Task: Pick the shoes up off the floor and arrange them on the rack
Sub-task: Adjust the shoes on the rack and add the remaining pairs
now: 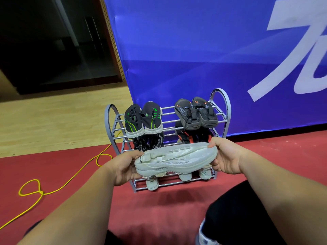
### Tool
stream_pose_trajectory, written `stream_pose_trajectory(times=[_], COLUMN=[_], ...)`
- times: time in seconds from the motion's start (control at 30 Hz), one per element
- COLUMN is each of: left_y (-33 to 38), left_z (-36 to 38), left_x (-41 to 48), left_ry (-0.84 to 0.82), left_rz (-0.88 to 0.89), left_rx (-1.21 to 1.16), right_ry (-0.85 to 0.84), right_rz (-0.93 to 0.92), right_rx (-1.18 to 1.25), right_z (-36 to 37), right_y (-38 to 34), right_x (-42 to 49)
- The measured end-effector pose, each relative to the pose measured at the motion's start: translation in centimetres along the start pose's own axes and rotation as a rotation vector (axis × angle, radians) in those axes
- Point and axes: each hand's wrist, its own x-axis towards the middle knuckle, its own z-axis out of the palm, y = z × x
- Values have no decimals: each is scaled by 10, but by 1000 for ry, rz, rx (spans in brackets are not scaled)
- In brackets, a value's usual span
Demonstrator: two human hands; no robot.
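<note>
I hold a white sneaker (177,159) sideways in front of the grey rack (225,110), its sole towards me. My left hand (124,167) grips one end and my right hand (225,156) grips the other. On the top shelf sit a black pair with green stripes (143,120) and a dark grey pair with orange marks (195,112). Dark shoes (149,142) fill the middle shelf, partly hidden by the held sneaker. White shoes (152,183) stand on the bottom shelf.
The rack stands on red carpet (159,209) against a blue banner (194,59). A yellow cable (35,190) loops over the carpet at left. Wooden floor (53,121) lies behind it. My knees (235,220) are low in view.
</note>
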Motion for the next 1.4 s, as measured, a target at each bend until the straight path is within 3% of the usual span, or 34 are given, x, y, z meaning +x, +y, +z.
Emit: stream_pose_trajectory(times=[0.13,0.33,0.5,0.7,0.87,0.97,1.13,1.4], left_y=[0,-11,-29,-68,-108,-131,-159,-176], left_z=[-3,-6,0,0,2,7,15,-14], left_x=[-7,-6,5,36,92,125,171,263], left_ry=[-124,-336,-435,-330,-237,-208,-145,51], left_rz=[-43,-203,-301,-395,-493,-562,-562,-459], left_rx=[-22,140,185,161,165,152,130,281], right_ry=[96,315,274,256,42,0,97,194], right_rz=[-13,-19,81,308,571,660,611,510], right_rx=[27,62,78,-54,-90,-76,14,40], right_z=[1,17,39,55,65,66,61,38], right_y=[-4,5,37,90,123,138,167,214], right_x=[7,41,73,119,146,163,203,284])
